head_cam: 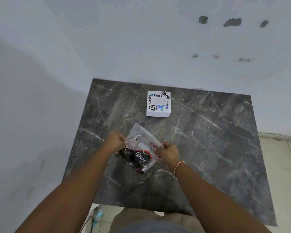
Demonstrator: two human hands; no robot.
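1. Your left hand is curled tight on the left edge of the clear plastic bag; your right hand pinches the right edge in the same way; both hands are gripping the bag and nothing else.
2. The bag is stretched between your two fists above the dark marble table; its clear upper part points away from you towards the white box, and its loaded end hangs towards you; whether the low corner touches the table I cannot tell.
3. The black Dove sachet and the other dark packets sit in the near end of the bag, below and between your hands, not under your fingers.
4. The step looks like work on the bag's mouth, though I cannot tell whether you are opening or sealing it; either way keep the film taut and level between your hands, so the strip lies straight.
5. Pinch on the plastic alone, clear of the packets; a packet caught in the grip will likely stop the edges from meeting.
6. Keep the heavy end low; tipped the other way, the packets could slide towards the far end.
7. The box stands well apart from the bag; leave it there.
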